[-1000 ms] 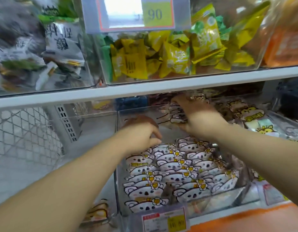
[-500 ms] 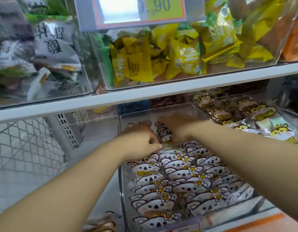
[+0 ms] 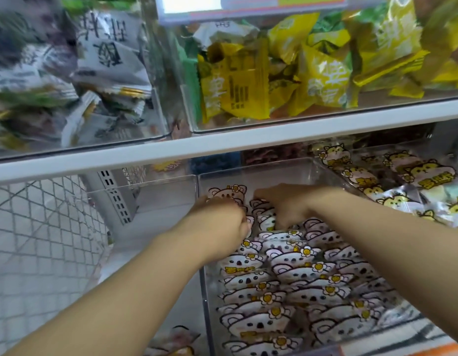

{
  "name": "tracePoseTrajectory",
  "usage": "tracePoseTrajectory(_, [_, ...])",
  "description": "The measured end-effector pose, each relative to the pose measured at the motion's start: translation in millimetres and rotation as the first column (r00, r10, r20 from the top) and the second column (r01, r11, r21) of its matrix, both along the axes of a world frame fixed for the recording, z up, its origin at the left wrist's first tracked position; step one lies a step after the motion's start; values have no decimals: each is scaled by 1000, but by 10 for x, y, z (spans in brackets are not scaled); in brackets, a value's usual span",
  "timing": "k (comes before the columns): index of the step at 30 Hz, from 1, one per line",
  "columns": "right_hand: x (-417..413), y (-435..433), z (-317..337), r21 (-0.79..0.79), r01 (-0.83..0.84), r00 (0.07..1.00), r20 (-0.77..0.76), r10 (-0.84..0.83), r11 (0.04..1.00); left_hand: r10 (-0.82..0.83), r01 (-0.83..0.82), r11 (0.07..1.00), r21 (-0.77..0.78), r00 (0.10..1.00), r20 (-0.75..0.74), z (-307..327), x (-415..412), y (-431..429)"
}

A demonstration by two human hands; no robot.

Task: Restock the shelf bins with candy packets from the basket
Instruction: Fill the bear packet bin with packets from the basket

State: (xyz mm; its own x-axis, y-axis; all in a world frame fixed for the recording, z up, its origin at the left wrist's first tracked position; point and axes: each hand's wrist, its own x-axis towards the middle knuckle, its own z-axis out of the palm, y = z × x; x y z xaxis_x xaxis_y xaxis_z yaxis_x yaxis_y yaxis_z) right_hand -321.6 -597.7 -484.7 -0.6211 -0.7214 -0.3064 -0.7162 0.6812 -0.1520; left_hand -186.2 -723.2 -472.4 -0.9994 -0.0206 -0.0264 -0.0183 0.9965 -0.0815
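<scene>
A clear plastic shelf bin [image 3: 279, 173] on the lower shelf holds rows of white koala-face candy packets [image 3: 294, 276] with yellow flowers, standing on edge. My left hand [image 3: 220, 224] is inside the bin at its back left, fingers curled over the rearmost packets. My right hand [image 3: 284, 201] reaches in beside it, fingers bent down onto the packets at the back of the middle row. One packet [image 3: 226, 192] stands upright just behind my left hand. The basket is not in view.
A bin of yellow hamster packets [image 3: 407, 181] sits to the right. Above the white shelf edge [image 3: 222, 147], bins hold yellow-green packets [image 3: 274, 80] and grey-white packets [image 3: 81, 80]. A wire mesh panel [image 3: 43, 227] and a clear bin showing no packets [image 3: 158, 206] lie left.
My right hand has drawn back from the far rear of the bin and come down onto the back packets next to my left hand. The view has moved closer to the shelf.
</scene>
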Motion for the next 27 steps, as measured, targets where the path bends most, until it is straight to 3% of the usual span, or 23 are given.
tracePoseTrajectory(5, [-39, 49, 15, -65, 47, 998, 47, -44, 997, 34, -32, 998, 60, 999, -27, -1, -9, -4])
tracePoseTrajectory(12, [-71, 321, 97, -132, 154, 973, 193, -127, 979, 26, -22, 1000, 20, 973, -230, 18, -88, 226])
tracePoseTrajectory(15, [-72, 382, 143, -73, 133, 957, 268, -109, 988, 23, -17, 999, 39, 984, -179, 5, -200, 290])
tracePoseTrajectory(23, [-77, 441, 89, -193, 203, 961, 225, -158, 960, 69, -61, 994, 87, 994, -90, -81, -456, 263])
tracePoseTrajectory(27, [-57, 483, 110, -97, 222, 963, 175, -203, 970, 7, 2, 992, 124, 997, -73, -173, -523, 185])
